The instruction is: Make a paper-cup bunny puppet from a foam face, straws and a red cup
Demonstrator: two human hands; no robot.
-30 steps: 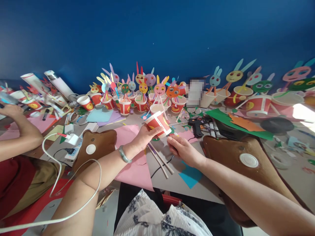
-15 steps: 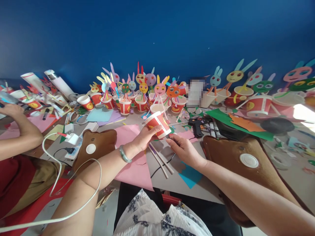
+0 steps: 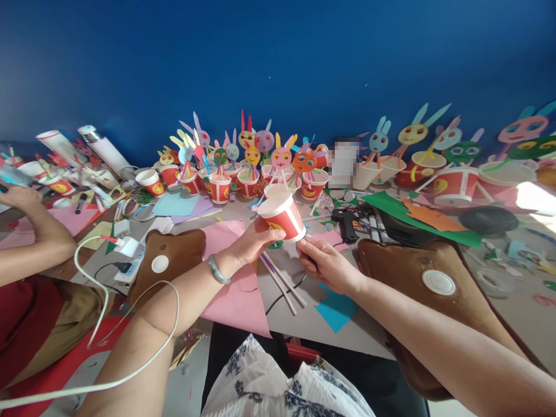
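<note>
My left hand (image 3: pixel 255 242) is wrapped round a red and white paper cup (image 3: pixel 290 219), thumb across its front. The cup leans slightly, with its open mouth toward the back left. At the cup's lower right edge, my right hand (image 3: pixel 324 260) has its thumb and forefinger pinched together; what they hold, if anything, is too small to make out. Under the hands lie several thin pale sticks (image 3: pixel 281 284), a pink paper sheet (image 3: pixel 234 289) and a blue paper piece (image 3: pixel 336 310).
Paper cups with rabbit-faced figures (image 3: pixel 252 157) line the blue wall. A black glue gun (image 3: pixel 346 223) lies beyond my right hand. Brown hot-water bags (image 3: pixel 403 272) flank my arms. A power strip (image 3: pixel 135 263) and white cable (image 3: pixel 177 313) are at left, beside another person's arm (image 3: pixel 47 237).
The paper cup has tipped more upright, so its open mouth now shows. My right hand has shifted very slightly and stays at the cup's lower edge.
</note>
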